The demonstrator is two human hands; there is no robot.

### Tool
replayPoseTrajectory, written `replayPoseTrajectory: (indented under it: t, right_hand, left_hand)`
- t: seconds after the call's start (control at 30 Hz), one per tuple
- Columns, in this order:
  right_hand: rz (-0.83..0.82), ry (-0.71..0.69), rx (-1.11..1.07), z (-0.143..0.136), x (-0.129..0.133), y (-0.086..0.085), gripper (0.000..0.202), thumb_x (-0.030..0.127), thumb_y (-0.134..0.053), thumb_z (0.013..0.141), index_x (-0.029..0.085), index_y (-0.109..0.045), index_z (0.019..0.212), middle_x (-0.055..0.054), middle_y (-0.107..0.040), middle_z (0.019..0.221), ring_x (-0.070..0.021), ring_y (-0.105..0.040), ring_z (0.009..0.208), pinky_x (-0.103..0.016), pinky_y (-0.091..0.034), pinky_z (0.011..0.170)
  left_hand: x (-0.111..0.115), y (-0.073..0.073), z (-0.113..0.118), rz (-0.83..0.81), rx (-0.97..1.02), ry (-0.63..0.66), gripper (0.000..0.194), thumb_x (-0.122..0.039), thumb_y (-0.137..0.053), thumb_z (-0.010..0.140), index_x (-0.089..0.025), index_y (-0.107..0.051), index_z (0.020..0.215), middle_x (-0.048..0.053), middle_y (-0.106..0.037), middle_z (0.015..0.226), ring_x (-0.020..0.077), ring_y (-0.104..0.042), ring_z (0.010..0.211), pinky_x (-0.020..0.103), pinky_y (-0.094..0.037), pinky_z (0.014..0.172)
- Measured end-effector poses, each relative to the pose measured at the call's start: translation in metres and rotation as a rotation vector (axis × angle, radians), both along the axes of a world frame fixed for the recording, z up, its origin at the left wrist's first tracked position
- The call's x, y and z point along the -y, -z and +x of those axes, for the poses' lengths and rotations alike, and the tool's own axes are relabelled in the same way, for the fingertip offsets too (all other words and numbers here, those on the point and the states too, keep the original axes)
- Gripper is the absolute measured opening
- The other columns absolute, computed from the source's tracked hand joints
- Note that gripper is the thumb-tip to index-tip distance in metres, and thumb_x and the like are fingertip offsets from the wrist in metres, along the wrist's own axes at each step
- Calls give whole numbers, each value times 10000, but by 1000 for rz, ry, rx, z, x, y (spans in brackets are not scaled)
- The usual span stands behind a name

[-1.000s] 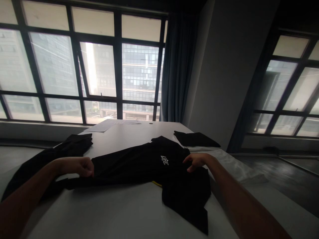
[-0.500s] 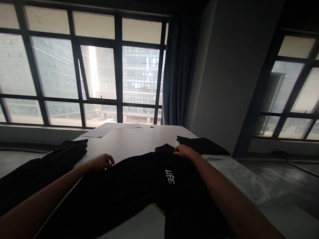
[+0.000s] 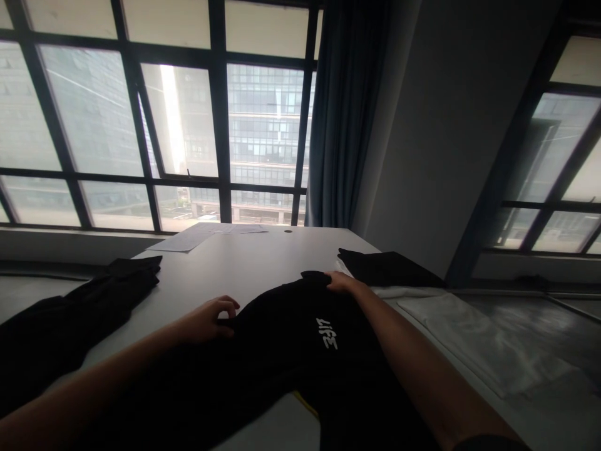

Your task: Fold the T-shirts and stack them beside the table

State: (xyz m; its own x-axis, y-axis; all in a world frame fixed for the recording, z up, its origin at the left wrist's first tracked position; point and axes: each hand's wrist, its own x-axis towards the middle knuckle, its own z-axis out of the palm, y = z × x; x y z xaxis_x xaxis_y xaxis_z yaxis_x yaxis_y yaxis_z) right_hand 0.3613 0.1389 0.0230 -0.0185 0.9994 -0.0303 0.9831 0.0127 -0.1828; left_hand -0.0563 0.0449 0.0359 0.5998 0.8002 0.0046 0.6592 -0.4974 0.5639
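Black trousers point(image 3: 282, 338) lie spread over the white table, with white lettering near the top and a thin yellow line at the gap between the legs. My left hand point(image 3: 211, 318) pinches their upper left edge between thumb and fingers. At the top edge, my right hand point(image 3: 342, 282) is closed on the fabric, its fingertips partly hidden. The lower parts of both legs run out of view beneath my forearms.
Another dark garment point(image 3: 89, 307) lies at the left edge of the table point(image 3: 235, 257). Folded black cloth point(image 3: 394, 268) and clear plastic bags point(image 3: 483, 338) are on the right. Paper sheets point(image 3: 183, 240) rest at the back left, before the windows.
My left hand has moved right and closed on the trousers' edge, lifting it slightly. My right hand keeps its hold near the top. The view has tilted down a little.
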Motion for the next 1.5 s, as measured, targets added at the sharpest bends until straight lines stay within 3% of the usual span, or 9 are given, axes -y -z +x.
replayPoseTrajectory:
  t: [0.17,0.27,0.5,0.67,0.77,0.87,1.1,1.3,1.5]
  right_hand:
    - [5,13,7,0,13,-5,317,93,-667,649,190,-771,932,-84,-760,946,-225,-695,876,-256,-493,730]
    - [101,19,17,0,29,-8,258,83,-645,628,181,-740,848,-87,-742,905,-220,-668,858,-252,-445,696]
    - [591,82,-124,13,64,-24,59,190,-533,730,214,-494,694,4,-553,652,-148,-490,620,-267,-316,594]
    - [959,-6,-326,25,81,-34,220,286,-484,781,243,-318,642,31,-429,631,-139,-398,598,-279,-308,600]
    - [1056,-68,-406,26,87,-39,233,344,-449,820,245,-332,645,22,-447,651,-145,-410,613,-285,-328,611]
    - [1083,-116,-474,19,90,-43,190,325,-429,813,243,-365,653,23,-466,643,-147,-422,602,-285,-340,606]
    - [1092,-127,-525,10,95,-52,207,309,-445,791,246,-342,623,37,-438,575,-138,-403,535,-280,-310,544]
    - [1058,-68,-509,22,104,-53,206,317,-467,764,246,-341,617,32,-461,573,-139,-418,563,-276,-331,560]
    - [996,29,-517,27,119,-60,196,353,-451,771,238,-390,624,21,-478,601,-148,-423,611,-272,-352,591]
  left_hand:
    - [25,-3,15,-235,215,194,357,-397,-748,688,-203,-448,692,58,-684,1200,253,-606,1081,376,-464,971]
    - [37,-2,21,-326,302,129,413,-557,-674,760,-193,-482,717,67,-705,1055,226,-628,954,346,-497,849]
    - [47,0,24,-325,143,-57,838,-598,-716,665,-233,-475,1380,23,-600,1053,155,-600,725,315,-488,704]
    - [50,2,26,-226,9,-13,633,-500,-715,703,-238,-612,1269,31,-629,1031,204,-605,853,340,-498,791]
    - [46,6,34,-343,171,5,909,-376,-819,605,-336,-447,1433,72,-513,1397,232,-616,995,374,-510,863]
    - [43,3,54,-551,426,125,1075,-292,-870,540,-338,-363,1487,99,-464,1481,274,-596,1144,427,-478,972]
    - [60,-26,94,-718,589,231,541,-351,-850,652,-178,-687,1138,54,-736,1060,245,-684,960,395,-503,934]
    - [56,-26,99,-527,714,95,429,-423,-874,574,-176,-640,836,-29,-688,757,165,-650,717,286,-506,691]
    - [50,-37,82,-10,409,-98,369,-541,-700,690,-186,-600,695,-13,-621,635,179,-583,635,297,-444,602]
